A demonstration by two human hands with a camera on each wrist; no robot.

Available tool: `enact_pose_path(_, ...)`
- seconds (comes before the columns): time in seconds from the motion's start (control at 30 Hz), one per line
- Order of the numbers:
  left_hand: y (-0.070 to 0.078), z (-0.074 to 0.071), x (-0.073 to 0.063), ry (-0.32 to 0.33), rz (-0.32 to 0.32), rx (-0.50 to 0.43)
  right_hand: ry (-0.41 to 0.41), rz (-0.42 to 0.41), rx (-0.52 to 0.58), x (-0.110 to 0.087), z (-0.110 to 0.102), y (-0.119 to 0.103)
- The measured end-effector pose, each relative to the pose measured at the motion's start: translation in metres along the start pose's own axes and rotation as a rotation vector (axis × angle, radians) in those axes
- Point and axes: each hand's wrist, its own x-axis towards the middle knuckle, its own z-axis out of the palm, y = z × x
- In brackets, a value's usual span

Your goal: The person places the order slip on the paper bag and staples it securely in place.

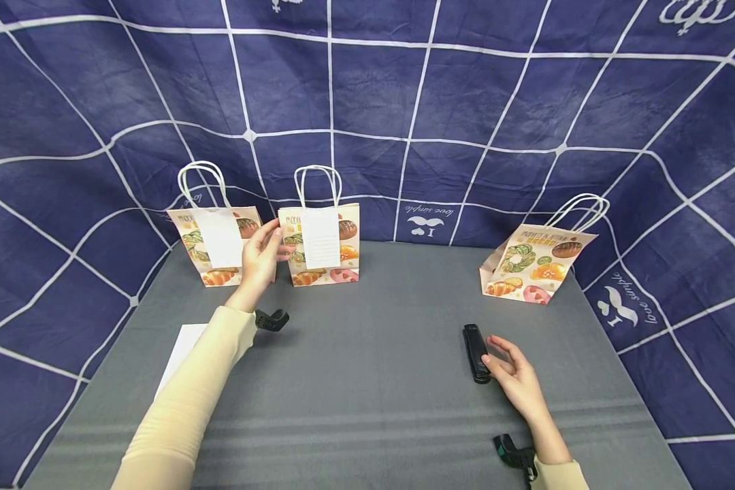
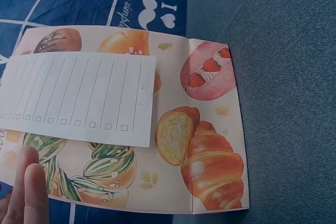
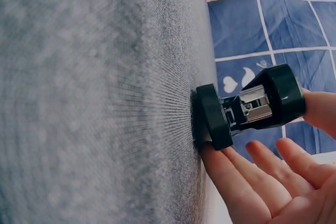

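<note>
My left hand [image 1: 260,255] is at the left edge of the middle paper bag [image 1: 295,278]. Two straight fingers [image 2: 35,187] lie in front of the bag's printed face in the left wrist view. A lined white card [image 1: 321,238] with small checkboxes hangs on that face, below the white handles. On the right, a black stapler [image 1: 473,347] lies on the grey table. My right hand [image 1: 516,381] is beside it, thumb [image 3: 320,111] at its upper arm and one fingertip by its base. The other fingers are spread and slightly bent.
Another bread-print bag [image 1: 211,278] with a white card [image 1: 220,238] stands at the left. A third bag [image 1: 529,269], its front without a card, stands at the back right. White paper [image 1: 180,350] lies partly under my left sleeve. Blue checked cloth [image 1: 373,88] hangs behind.
</note>
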Motion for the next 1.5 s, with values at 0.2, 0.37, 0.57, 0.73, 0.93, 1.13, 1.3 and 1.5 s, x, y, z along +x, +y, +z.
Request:
enact_pose_path(0.2,0.015,0.002,-0.008,-0.006,0.004,0.044,0.013,-0.033,-0.022,0.0,0.0,0.001)
enact_pose_path(0.37,0.017,0.0,-0.011,-0.009,-0.004,0.049,0.013,-0.035,-0.066,0.002,-0.001,-0.001)
enact_pose_path(0.57,0.019,-0.006,-0.016,-0.016,-0.019,0.071,0.012,-0.041,-0.094,0.01,-0.008,-0.01)
enact_pose_path(0.73,0.021,-0.009,-0.02,-0.012,-0.032,0.083,0.009,-0.047,-0.103,0.019,-0.015,-0.014)
enact_pose_path(0.93,0.023,-0.011,-0.026,-0.019,-0.069,0.08,0.015,-0.056,-0.124,0.033,-0.022,-0.025)
enact_pose_path(1.13,0.022,-0.016,-0.032,-0.008,-0.096,0.075,0.046,-0.093,-0.149,0.048,-0.03,-0.038)
enact_pose_path(1.3,0.021,-0.023,-0.037,-0.023,-0.069,0.034,0.092,-0.124,-0.158,0.066,-0.041,-0.031)
enact_pose_path(1.5,0.009,-0.036,-0.039,-0.041,-0.037,-0.01,0.149,-0.171,-0.14,0.083,-0.051,-0.032)
